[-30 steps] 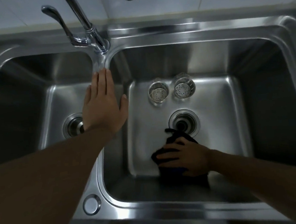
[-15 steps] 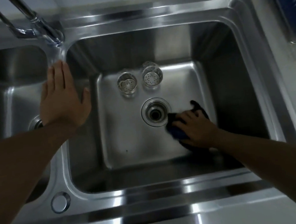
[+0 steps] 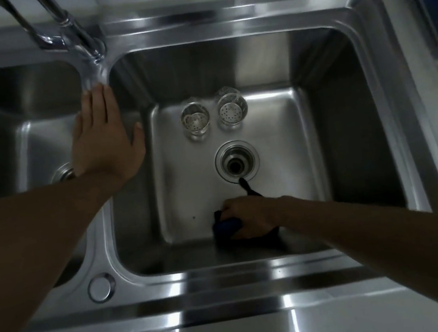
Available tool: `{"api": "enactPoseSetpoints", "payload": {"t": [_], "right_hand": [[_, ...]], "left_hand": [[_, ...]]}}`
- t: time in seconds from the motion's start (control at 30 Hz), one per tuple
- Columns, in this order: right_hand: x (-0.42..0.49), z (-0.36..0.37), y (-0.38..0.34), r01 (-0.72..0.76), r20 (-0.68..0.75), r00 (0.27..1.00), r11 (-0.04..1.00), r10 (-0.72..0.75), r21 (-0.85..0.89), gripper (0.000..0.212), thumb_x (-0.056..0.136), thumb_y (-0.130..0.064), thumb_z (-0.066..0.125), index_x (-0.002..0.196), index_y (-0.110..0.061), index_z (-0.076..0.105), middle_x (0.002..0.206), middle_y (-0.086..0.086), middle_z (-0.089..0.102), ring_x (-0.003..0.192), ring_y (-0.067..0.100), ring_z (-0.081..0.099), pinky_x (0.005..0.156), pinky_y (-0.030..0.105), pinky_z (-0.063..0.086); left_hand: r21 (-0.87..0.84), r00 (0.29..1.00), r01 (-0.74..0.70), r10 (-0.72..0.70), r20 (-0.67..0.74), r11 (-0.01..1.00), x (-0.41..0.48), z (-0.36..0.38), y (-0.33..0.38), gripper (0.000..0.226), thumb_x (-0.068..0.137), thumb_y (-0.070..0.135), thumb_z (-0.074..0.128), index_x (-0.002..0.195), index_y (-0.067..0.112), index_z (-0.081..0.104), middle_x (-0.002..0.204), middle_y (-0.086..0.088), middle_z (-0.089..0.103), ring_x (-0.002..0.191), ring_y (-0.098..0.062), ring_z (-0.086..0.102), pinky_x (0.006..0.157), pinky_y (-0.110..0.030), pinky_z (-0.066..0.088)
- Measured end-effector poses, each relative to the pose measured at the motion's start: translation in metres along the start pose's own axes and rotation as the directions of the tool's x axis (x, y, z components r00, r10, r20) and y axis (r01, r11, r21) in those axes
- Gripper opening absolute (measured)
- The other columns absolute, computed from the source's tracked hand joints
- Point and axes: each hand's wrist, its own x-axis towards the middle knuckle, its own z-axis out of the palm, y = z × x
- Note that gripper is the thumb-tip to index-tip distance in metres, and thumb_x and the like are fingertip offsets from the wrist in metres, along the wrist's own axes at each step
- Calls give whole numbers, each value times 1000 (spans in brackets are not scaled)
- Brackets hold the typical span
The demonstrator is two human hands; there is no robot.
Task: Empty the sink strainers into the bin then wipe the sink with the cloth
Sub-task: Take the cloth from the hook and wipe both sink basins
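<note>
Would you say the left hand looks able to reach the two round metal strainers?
Probably yes: the left hand rests flat on the steel divider, holding nothing, and bare basin floor separates it from the round metal strainers.

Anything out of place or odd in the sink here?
Both sink strainers stand loose on the floor of the right basin, behind the open drain, not seated in it. A dark speck lies left of the cloth that the right hand grips. Nothing spilled or damaged.

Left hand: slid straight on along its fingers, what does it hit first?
Probably the faucet base, straight ahead of the left hand resting flat on the divider between basins; depth is unclear.
</note>
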Motion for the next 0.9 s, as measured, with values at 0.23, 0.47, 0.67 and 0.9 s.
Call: {"api": "enactPoseSetpoints", "payload": {"t": [0.23, 0.47, 0.67, 0.9], "right_hand": [[94, 3, -75, -65, -175, 966, 833, 191, 550, 32, 92, -31, 69, 110, -5, 67, 112, 16, 68, 102, 30, 65, 95, 40, 51], [73, -14, -73, -265, 246, 961, 695, 130, 668, 37, 76, -47, 78, 98, -17, 71, 75, -5, 74, 70, 12, 70, 67, 25, 54], [44, 13, -32, 89, -79, 994, 976, -75, 200, 10, 93, -17, 67, 103, -14, 67, 109, 9, 66, 104, 30, 61, 93, 38, 45], [-55, -2, 83, -306, -477, 878, 815, 42, -492, 53, 82, -40, 65, 132, -26, 58, 139, 4, 55, 115, 30, 55, 102, 49, 37]], "left_hand": [[15, 999, 22, -22, 24, 1000, 2, 1, 1, 79, 101, 42, 40, 159, 3, 3, 168, -15, 4, 155, -30, 2, 125, -46, 12], [19, 999, 35, -35, 28, 999, 2, -1, 2, 78, 101, 41, 40, 159, 4, 2, 168, -14, 3, 156, -29, 2, 125, -46, 13], [12, 999, 33, -33, 11, 999, 1, 0, 1, 79, 99, 38, 44, 159, 3, 6, 167, -15, 8, 155, -32, 6, 123, -48, 17], [14, 1000, 20, -20, 3, 1000, 1, 0, 2, 78, 99, 36, 47, 158, 2, 8, 167, -16, 8, 155, -32, 6, 124, -49, 16]]}}
